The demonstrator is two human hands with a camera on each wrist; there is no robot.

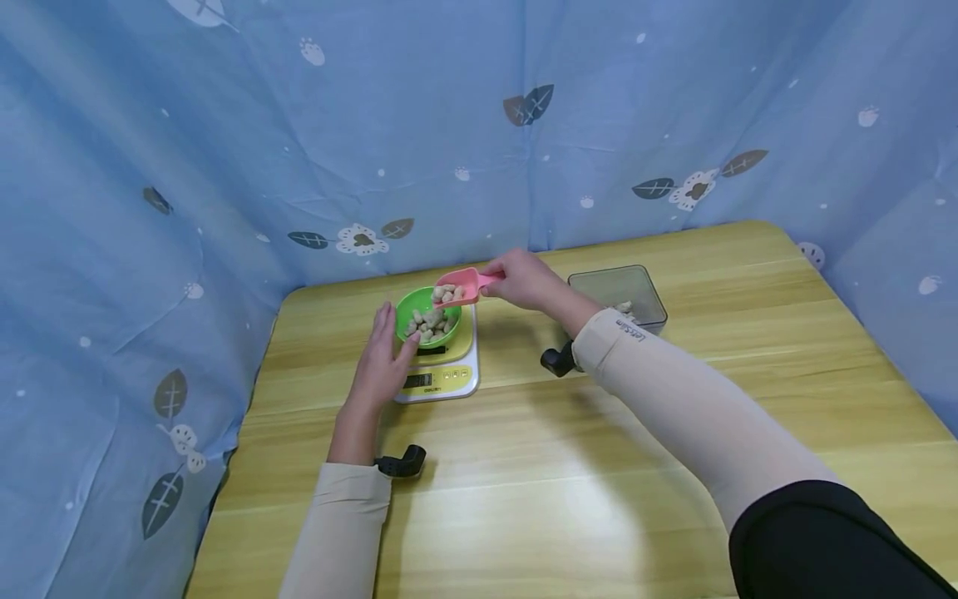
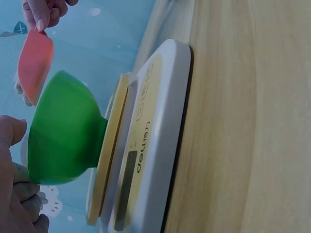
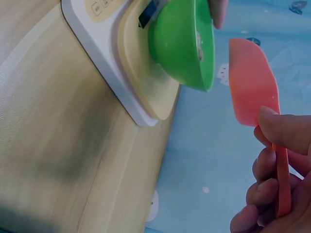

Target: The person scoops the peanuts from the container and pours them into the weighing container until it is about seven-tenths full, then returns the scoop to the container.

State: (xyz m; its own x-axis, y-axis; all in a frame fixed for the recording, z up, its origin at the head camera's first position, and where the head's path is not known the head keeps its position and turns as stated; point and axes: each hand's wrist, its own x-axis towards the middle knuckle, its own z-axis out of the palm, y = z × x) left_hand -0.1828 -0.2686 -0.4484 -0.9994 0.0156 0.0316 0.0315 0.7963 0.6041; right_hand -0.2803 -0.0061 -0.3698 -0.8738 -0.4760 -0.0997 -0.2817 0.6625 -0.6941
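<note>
A green bowl [image 2: 65, 131] with peanuts [image 1: 432, 323] in it stands on a yellow and white kitchen scale [image 1: 453, 379]. My right hand [image 1: 522, 279] grips the handle of a pink scoop [image 3: 250, 80], thumb on top near its base. The scoop carries several peanuts [image 1: 447, 293] and hangs over the right far rim of the bowl. At the bowl's left side is my left hand [image 1: 380, 363], thumb and fingers spread along the rim. In the left wrist view its fingertips partly disappear behind the bowl.
A grey see-through box [image 1: 619, 287] with peanuts in it sits to the right, partly behind my right forearm. The wooden table [image 1: 509, 482] reaches back to a blue patterned curtain [image 1: 449, 125]. Black wrist cameras [image 1: 404, 462] stick out from both wrists.
</note>
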